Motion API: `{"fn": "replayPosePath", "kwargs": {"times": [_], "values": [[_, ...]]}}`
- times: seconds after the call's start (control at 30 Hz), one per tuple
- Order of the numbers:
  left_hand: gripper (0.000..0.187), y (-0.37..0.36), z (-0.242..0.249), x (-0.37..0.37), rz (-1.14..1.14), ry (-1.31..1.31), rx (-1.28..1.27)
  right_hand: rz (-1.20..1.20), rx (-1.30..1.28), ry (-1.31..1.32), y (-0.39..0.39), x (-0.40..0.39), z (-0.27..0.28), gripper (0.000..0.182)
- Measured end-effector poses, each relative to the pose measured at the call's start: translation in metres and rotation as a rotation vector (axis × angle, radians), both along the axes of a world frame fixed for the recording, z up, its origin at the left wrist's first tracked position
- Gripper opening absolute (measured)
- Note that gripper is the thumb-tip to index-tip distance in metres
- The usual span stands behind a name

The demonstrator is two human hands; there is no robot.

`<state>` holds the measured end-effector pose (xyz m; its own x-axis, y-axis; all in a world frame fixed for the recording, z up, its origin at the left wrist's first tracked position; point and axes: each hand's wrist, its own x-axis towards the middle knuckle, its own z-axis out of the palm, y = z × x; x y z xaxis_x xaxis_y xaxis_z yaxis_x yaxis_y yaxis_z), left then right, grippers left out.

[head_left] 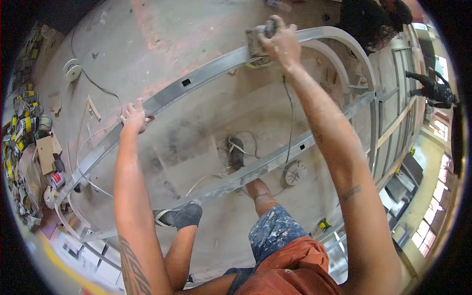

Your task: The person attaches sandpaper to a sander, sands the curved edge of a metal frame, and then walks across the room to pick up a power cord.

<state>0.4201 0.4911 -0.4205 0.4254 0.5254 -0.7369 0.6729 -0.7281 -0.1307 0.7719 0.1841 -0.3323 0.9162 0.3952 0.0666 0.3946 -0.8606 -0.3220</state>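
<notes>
A long grey metal frame (206, 70) with rounded ends stretches across the view in front of my body. My left hand (133, 117) grips its far rail at the left, with the fingers over the edge. Farther right along that rail, my right hand (283, 43) is closed on a power sander (256, 43) that sits against the metal. The grip hides part of the sander. A dark cord (290, 113) hangs below it. The near rail (265, 161) has pale, patchy smears and a small square hole.
Cords and a round reel (294, 173) lie on the dusty floor, with a white spool (73, 70) at the far left. Tubs and debris (24, 132) pile up along the left. Another person (435, 87) is at the right, near metal framing (400, 105).
</notes>
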Motion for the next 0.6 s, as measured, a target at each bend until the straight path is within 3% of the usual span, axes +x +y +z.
{"fn": "replayPosePath", "kwargs": {"times": [0.13,0.2,0.4,0.47,0.6], "values": [[0.096,0.004,-0.003,-0.002,-0.014,-0.004,0.03,0.122,0.046,0.103,0.032,-0.048,0.022,0.053],[0.096,0.005,-0.003,0.0,-0.02,0.018,0.022,0.214,0.123,0.108,0.047,-0.064,0.007,0.05],[0.095,0.001,0.0,0.0,0.016,0.06,0.016,0.321,0.13,0.231,0.081,-0.119,0.024,0.053],[0.095,-0.003,-0.022,-0.021,-0.098,-0.058,0.201,0.41,0.152,0.272,0.082,-0.127,0.022,0.053],[0.088,-0.036,-0.029,-0.036,-0.046,-0.301,0.353,0.48,0.115,0.301,0.062,-0.118,0.022,0.056]]}}
